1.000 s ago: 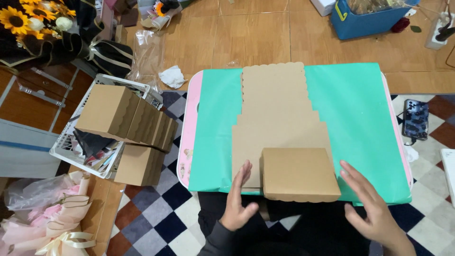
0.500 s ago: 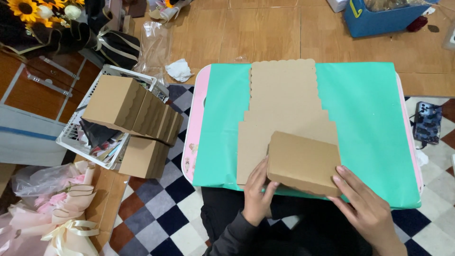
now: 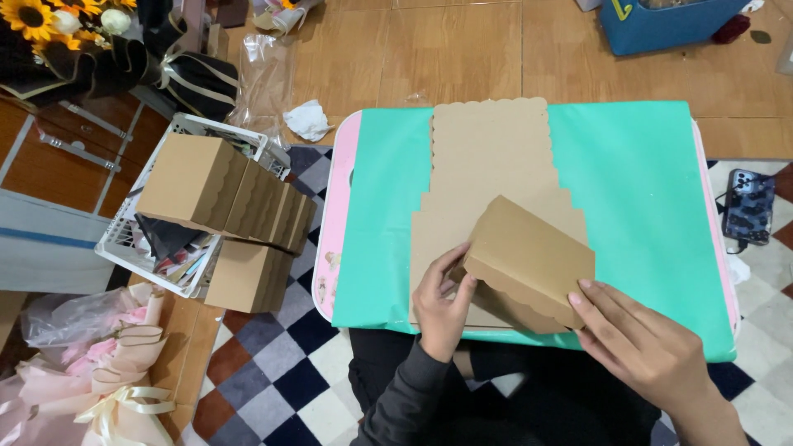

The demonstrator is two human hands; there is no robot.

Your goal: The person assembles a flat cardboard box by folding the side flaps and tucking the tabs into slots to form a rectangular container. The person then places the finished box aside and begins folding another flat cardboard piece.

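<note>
Both hands pinch the folded cardboard box [image 3: 529,260] tilted above the flat cardboard sheets [image 3: 491,177] on the green table [image 3: 644,206]: left hand [image 3: 442,306] gripping its left edge, right hand [image 3: 640,347] fingertips supporting its lower right corner. Held that loosely, the box could slip or spring open; smaller risk, the scalloped flap [image 3: 516,307] creases.

Box [image 3: 533,258]: plain brown card, scalloped edge. Flat sheet [image 3: 487,165] beneath: same brown. Mat [image 3: 636,190]: solid teal green. Table [image 3: 340,206]: pink rim. Floor [image 3: 273,372]: checked, dark blue, white and reddish brown. Basket [image 3: 124,244]: white. Sunflowers [image 3: 29,16]: yellow. Crate [image 3: 661,29]: blue. Sleeve [image 3: 405,396]: dark grey.
</note>
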